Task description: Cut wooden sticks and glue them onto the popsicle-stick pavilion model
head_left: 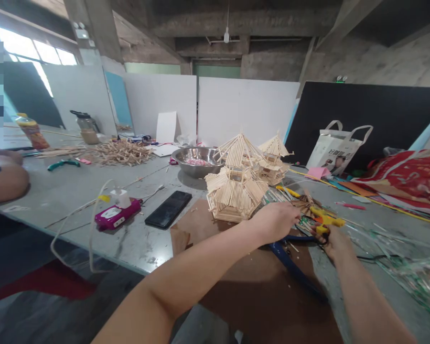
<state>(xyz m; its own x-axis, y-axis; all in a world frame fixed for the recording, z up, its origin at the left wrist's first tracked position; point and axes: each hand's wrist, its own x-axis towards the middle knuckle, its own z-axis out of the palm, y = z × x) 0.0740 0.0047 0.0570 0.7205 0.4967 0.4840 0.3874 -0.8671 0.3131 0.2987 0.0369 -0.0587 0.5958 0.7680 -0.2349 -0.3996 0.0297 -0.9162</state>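
Note:
My right hand is wrapped round a yellow hot glue gun, which points leftward. Close to its front end, the fingers of my left hand are pinched together. Whatever sits between them is too small to make out. Just behind my left wrist stands a small pavilion model built of thin wooden sticks, with a pointed roof. A second stick pavilion stands behind it to the right. Under my hands lie a brown sheet and a dark blue curved tube or strap.
A steel bowl stands behind the models. To the left are a black phone, a purple power strip with cables, green-handled pliers and a stick pile. Clear glue sticks lie right. Another person's arm rests far left.

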